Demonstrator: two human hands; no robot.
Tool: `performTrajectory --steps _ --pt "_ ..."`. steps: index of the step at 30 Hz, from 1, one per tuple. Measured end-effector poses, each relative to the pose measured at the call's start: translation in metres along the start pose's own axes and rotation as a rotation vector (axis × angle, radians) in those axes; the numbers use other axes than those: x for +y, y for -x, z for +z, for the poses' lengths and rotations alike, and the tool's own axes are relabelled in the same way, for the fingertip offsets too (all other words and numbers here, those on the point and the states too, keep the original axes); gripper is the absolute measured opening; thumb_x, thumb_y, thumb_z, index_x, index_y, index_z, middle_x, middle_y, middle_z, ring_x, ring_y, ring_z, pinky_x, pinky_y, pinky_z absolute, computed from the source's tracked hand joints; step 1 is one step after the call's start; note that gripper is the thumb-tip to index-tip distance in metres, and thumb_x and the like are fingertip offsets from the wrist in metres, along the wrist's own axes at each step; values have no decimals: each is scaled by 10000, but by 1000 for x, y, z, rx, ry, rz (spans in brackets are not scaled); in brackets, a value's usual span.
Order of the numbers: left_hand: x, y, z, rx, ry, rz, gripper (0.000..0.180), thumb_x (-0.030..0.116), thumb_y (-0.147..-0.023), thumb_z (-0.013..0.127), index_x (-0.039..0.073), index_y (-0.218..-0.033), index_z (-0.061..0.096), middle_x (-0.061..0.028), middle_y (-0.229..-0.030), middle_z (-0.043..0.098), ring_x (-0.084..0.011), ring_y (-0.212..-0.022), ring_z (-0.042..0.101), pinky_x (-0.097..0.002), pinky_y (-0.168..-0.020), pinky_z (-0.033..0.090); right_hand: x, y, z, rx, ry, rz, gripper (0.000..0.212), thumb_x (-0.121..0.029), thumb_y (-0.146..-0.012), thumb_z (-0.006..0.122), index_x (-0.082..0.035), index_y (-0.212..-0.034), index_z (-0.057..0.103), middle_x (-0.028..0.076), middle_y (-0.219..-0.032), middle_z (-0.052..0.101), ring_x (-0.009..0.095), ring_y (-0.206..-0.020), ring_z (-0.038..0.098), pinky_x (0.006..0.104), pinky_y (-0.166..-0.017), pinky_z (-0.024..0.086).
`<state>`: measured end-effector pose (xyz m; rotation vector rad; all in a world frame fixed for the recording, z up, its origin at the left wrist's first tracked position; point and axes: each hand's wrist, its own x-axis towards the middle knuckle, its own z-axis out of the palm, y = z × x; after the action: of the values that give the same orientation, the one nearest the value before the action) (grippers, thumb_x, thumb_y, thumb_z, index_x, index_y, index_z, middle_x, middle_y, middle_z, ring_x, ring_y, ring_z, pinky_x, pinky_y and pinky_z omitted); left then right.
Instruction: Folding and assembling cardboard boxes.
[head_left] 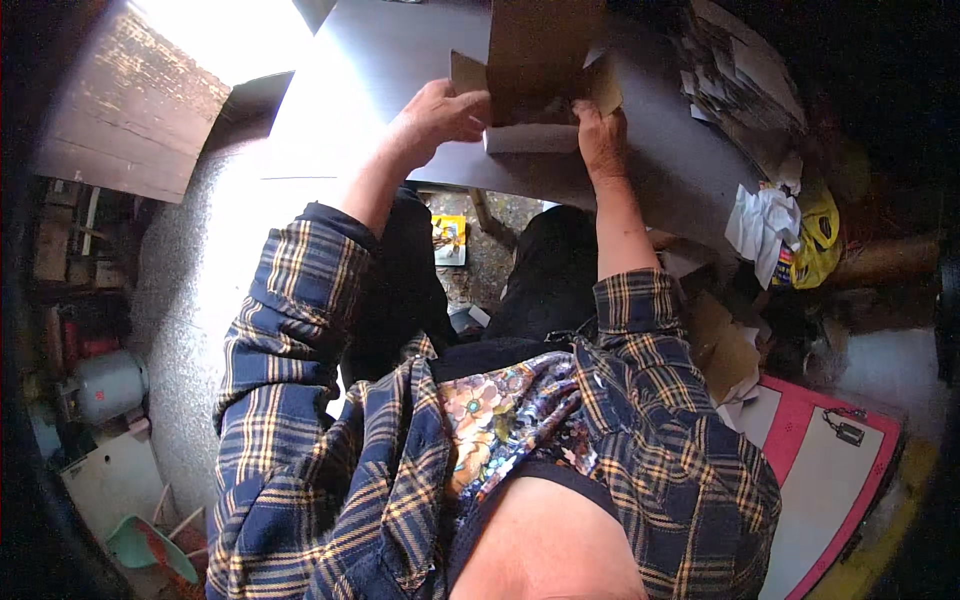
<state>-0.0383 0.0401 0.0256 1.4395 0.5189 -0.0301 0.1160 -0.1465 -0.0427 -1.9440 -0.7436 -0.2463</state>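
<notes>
A small cardboard box (530, 139) stands on the table at the far middle, its outer front white and its inside brown. Its tall brown lid (545, 50) is raised, and side flaps stick out at both sides. My left hand (438, 122) is at the box's left edge, fingers bent round the corner below the left flap (467, 73). On the other side, my right hand (601, 140) grips the right edge by the right flap (606, 86), thumb on the near side. The inside of the box is in shadow.
The table (400, 60) is glaringly lit on the left. Stacked flat card pieces (740, 65) lie at its far right, above crumpled white paper (765, 225) and a yellow bag (818, 235). A wooden board (130, 100) stands far left; a pink-edged panel (835, 480) leans lower right.
</notes>
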Motion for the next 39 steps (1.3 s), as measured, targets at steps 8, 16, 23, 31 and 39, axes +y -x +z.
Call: performTrajectory --steps 8,16,23,31,39 --pt "-14 -16 -12 -129 -602 700 243 41 -781 642 24 -1017 586 -208 -905 631 -341 -818 648 -355 -694 539 -6 10 -12 -155 544 -186 159 -123 -780 566 -3 -842 649 228 -868 635 410 -882 588 441 -781 460" --pt "0 -5 3 -61 -170 210 232 161 -917 474 -32 -973 589 -152 -882 665 -219 -785 682 -310 -635 579 -13 17 -21 -201 314 68 247 -239 -844 528 -50 -955 643 184 -853 653 345 -880 609 399 -780 464" --pt "-1 -9 8 73 -302 115 295 233 -882 556 -42 -981 594 -141 -831 664 -199 -740 679 -311 -632 579 7 37 -38 -411 -47 140 643 -536 -781 623 -93 -1233 507 152 -937 651 271 -968 612 358 -919 421" --pt "-2 -17 2 -78 -539 281 333 241 -851 606 -67 -976 593 -138 -769 653 -221 -734 680 -301 -641 579 17 23 -45 -456 -313 293 796 -334 -643 800 -4 -1267 431 119 -1202 533 225 -1085 520 331 -930 432" --pt "2 -1 5 -15 -82 442 624 521 -901 465 -21 -1209 486 -161 -1129 569 -256 -878 641 -349 -734 528 -21 21 -29 -247 -566 145 742 -210 -649 796 -39 -1271 430 108 -1205 524 217 -1087 518 346 -923 439"
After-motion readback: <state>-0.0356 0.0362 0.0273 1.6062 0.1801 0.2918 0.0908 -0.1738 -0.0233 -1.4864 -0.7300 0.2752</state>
